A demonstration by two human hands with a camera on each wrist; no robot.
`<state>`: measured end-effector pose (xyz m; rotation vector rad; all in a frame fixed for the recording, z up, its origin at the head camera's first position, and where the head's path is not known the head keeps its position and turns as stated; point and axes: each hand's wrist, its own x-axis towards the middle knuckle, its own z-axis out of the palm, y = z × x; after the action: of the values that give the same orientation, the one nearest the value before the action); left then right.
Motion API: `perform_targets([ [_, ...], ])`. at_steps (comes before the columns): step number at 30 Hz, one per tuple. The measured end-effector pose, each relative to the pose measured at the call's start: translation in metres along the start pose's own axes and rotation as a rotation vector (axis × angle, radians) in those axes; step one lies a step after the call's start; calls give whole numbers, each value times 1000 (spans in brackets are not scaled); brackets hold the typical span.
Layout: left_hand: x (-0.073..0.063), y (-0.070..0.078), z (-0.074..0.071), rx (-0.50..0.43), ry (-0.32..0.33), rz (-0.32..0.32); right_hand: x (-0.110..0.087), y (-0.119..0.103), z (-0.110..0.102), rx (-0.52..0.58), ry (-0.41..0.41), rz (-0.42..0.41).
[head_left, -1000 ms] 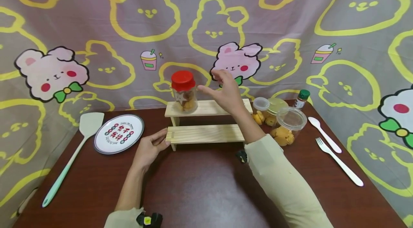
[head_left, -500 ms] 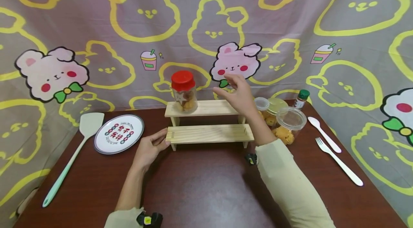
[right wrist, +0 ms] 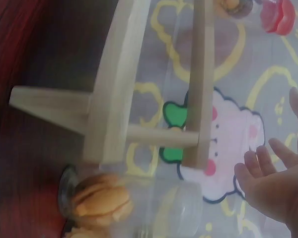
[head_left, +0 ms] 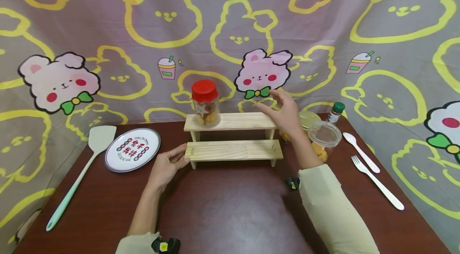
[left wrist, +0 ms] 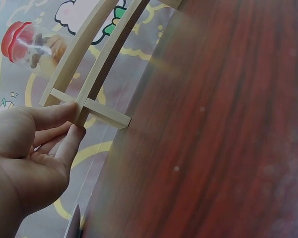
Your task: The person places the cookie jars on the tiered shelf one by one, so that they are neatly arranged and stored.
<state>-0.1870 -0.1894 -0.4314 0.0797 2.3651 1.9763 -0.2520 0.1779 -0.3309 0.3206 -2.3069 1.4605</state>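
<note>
A two-tier wooden display rack [head_left: 233, 151] stands on the table. Its lower board is pinched at the left end by my left hand [head_left: 167, 169]; in the left wrist view the thumb and a finger [left wrist: 72, 144] lie on either side of the wood. On the upper board, toward the left, stands a clear jar with a red lid [head_left: 205, 104] and cookies inside. My right hand [head_left: 285, 113] hangs in the air by the rack's upper right end, holding nothing, thumb and fingers apart. In the right wrist view, a clear jar of cookies [right wrist: 104, 201] stands beyond the rack's end.
Right of the rack are a gold-lidded jar [head_left: 309, 119], a clear-lidded cookie jar [head_left: 325, 136] and a green-capped bottle [head_left: 336, 112], partly behind my right arm. A spoon [head_left: 361, 152] and fork [head_left: 377, 182] lie farther right. A plate [head_left: 133, 150] and spatula [head_left: 80, 174] lie left.
My right hand has drawn away from the red-lidded jar, moving right and slightly down. The left hand keeps its place on the rack, and the jar stays on the upper board.
</note>
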Motion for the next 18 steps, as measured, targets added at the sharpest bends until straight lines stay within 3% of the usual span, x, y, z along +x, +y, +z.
perform_targets([
  [5,0,0,0,4,0,12,-2,11,-11,-28,30,7],
  [10,1,-1,0,8,2,8,-4,21,-24,-50,59,67],
  [18,0,-1,1,-3,1,1,-10,33,-37,-205,105,170],
])
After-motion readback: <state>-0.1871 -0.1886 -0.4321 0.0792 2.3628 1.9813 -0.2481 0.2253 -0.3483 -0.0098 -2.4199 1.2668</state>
